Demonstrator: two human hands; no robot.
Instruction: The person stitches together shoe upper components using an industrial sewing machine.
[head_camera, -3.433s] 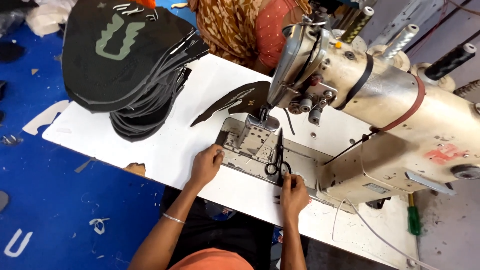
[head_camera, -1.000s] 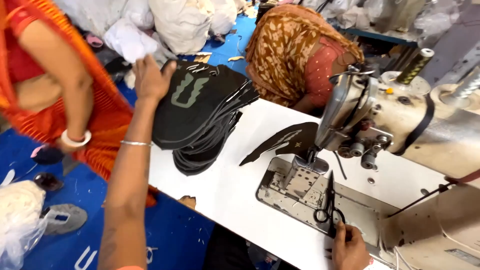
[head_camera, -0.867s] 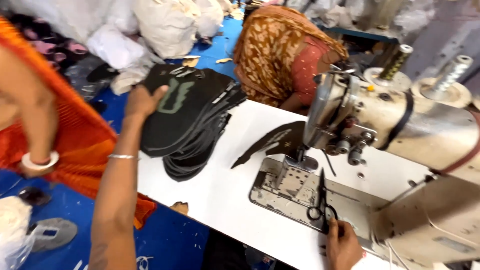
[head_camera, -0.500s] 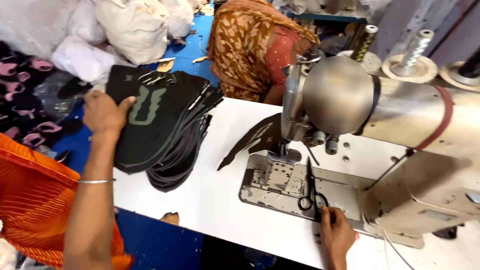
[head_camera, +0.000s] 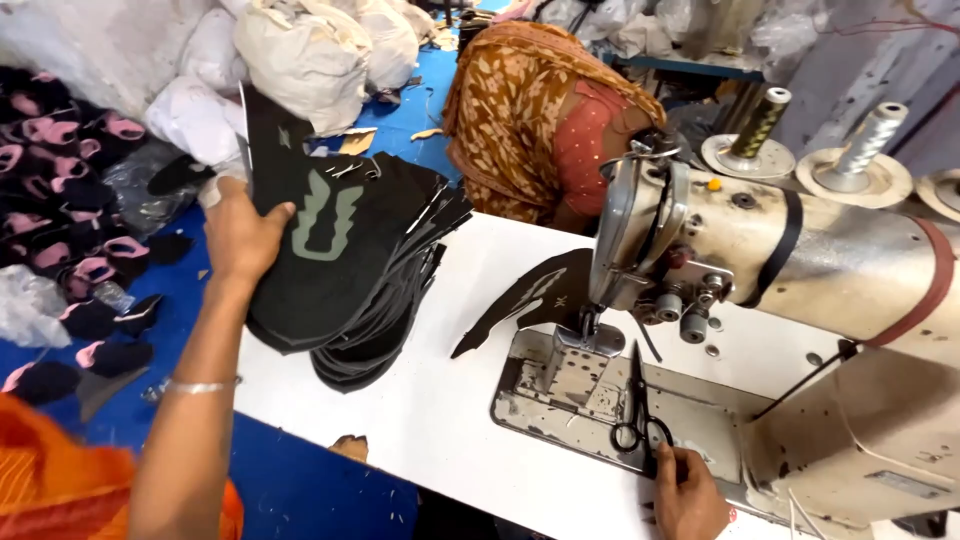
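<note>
My left hand on the stack of black pieces, my right by the scissors

Taking the sewing machine as my landmark: far to its left, my left hand is closed on the top black cut piece, thumb pressed over its near edge, fingers hidden behind it, lifting that edge off the stack of black pieces at the left end of the white table. Closer to the machine, a single black piece lies flat on the table with one end under the presser foot. Just in front of the machine's base, black scissors rest on the metal bed plate, and my right hand lies loosely curled right beside their handles, fingertips touching or nearly so; I cannot tell whether it grips them. Behind the machine, a person in an orange patterned garment bends over
</note>
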